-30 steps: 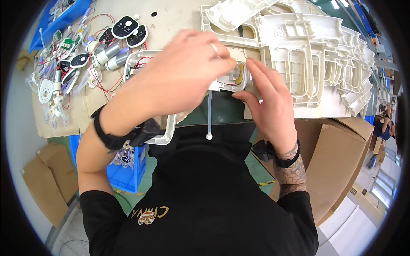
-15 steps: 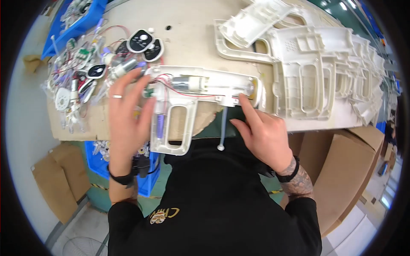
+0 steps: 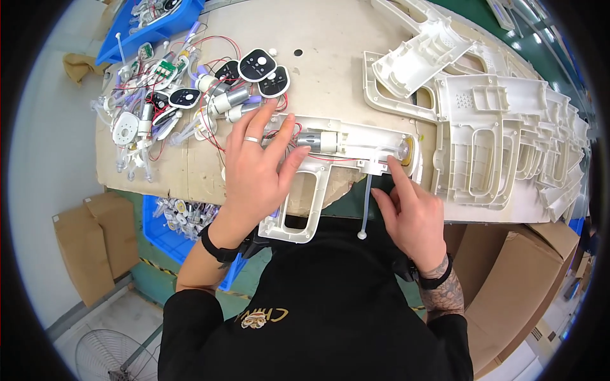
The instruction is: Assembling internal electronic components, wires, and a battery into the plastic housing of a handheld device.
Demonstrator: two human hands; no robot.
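A white gun-shaped plastic shell half (image 3: 312, 213) lies open side up at the table's near edge, its looped handle toward me. Inside it sit a silver and white motor (image 3: 318, 141), red wires (image 3: 337, 158) and a clear round part at the right end. From a white fitting (image 3: 373, 167) on its lower edge, a thin translucent tube (image 3: 366, 204) hangs toward me. My left hand (image 3: 257, 168) is open over the shell's left end, fingertips on the wires beside the motor, hiding that corner. My right hand (image 3: 413, 213) is open, index fingertip touching the shell's edge right of the fitting.
Wired motor assemblies with black oval panels (image 3: 257, 65) are heaped at the left, near a blue bin (image 3: 143, 37). White shell halves (image 3: 489, 136) are stacked at the right. Below the table are another blue bin (image 3: 159, 230) of parts and a cardboard box (image 3: 515, 286).
My left hand has shifted right, from the shell's left edge to over its wires and handle top. My right index finger stays by the fitting. The whole view has shifted slightly.
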